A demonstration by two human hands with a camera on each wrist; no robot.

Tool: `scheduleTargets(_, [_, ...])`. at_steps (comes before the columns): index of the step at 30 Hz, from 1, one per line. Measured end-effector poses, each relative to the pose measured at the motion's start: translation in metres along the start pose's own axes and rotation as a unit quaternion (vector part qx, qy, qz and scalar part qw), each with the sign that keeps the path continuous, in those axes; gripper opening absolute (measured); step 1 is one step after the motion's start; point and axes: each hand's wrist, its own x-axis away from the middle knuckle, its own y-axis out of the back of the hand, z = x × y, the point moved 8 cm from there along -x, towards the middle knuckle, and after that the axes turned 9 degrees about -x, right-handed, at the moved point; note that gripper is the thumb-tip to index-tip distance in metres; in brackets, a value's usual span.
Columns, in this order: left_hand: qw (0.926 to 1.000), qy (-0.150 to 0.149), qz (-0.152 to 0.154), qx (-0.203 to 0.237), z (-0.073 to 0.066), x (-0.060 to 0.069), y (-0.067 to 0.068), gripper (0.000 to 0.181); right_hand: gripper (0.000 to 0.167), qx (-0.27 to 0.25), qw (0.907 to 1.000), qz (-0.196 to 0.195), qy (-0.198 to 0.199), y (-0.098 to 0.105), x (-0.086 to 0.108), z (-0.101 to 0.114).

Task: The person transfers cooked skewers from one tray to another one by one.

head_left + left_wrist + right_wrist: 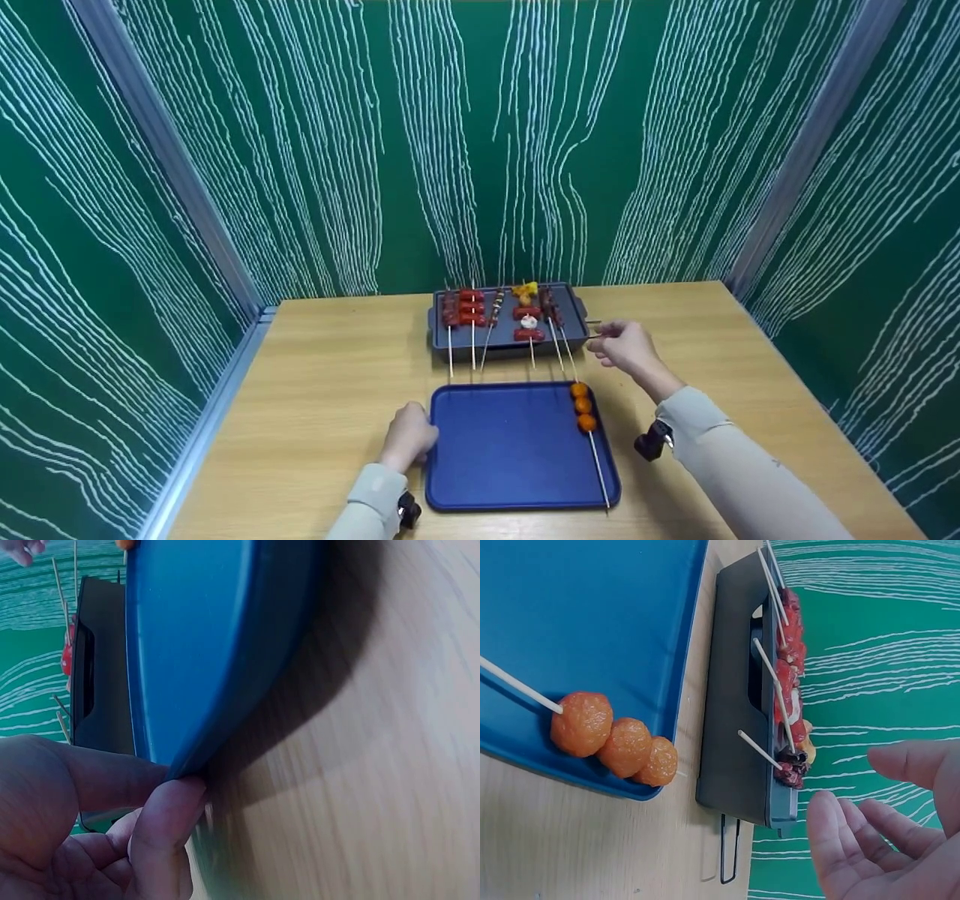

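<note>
My left hand (pixel 409 435) pinches the left rim of a blue tray (pixel 502 450) between thumb and finger, as the left wrist view shows closely. On the tray's right side lies a skewer with orange balls (pixel 583 405), its stick pointing towards me. My right hand (pixel 626 349) hovers by the right end of a dark tabletop grill (pixel 576 330). In the right wrist view its thumb and fingers stand apart with nothing between them. Nearby, a wire handle (pixel 723 847) juts from the grill's end.
Several skewers lie across the grill, among them red sausage pieces (pixel 472 307), dark meat (pixel 450 309) and a mixed skewer with a white slice (pixel 529 322). Their sticks overhang the front edge. Green walls with white lines surround the wooden table (pixel 322 360).
</note>
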Motion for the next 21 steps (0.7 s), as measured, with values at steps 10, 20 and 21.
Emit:
scheduleTargets(10, [1.0,-0.001,0.008,-0.004,0.0,0.0,0.0,0.044,0.054,-0.019,0.9997,0.013,0.008,-0.012,-0.012,-0.002])
scheduleTargets(20, [1.0,-0.001,0.003,-0.004,0.0,-0.001,0.0,0.041,0.052,-0.025,0.9996,0.015,0.001,-0.022,-0.021,-0.01])
scheduleTargets(21, [1.0,0.001,0.005,-0.004,0.0,-0.001,0.0,0.041,0.051,-0.024,0.9996,0.015,0.0,-0.023,-0.022,-0.011])
